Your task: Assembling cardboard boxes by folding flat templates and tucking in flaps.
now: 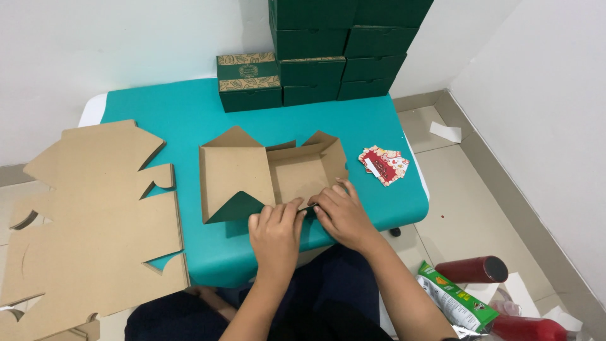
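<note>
We press both hands on the near edge of a half-folded cardboard box (271, 172) that lies in the middle of the teal counter (183, 113). Our left hand (276, 235) curls its fingers (278, 213) over the front flap, pinching it, and our right hand (343, 213) lies just beside it with fingers (338, 191) flat on the same edge. A stack of flat box blanks (95, 215) rests at the left. Finished dark green boxes (315, 53) stand stacked against the wall. A few small red cards (383, 164) lie near the right of the box.
</note>
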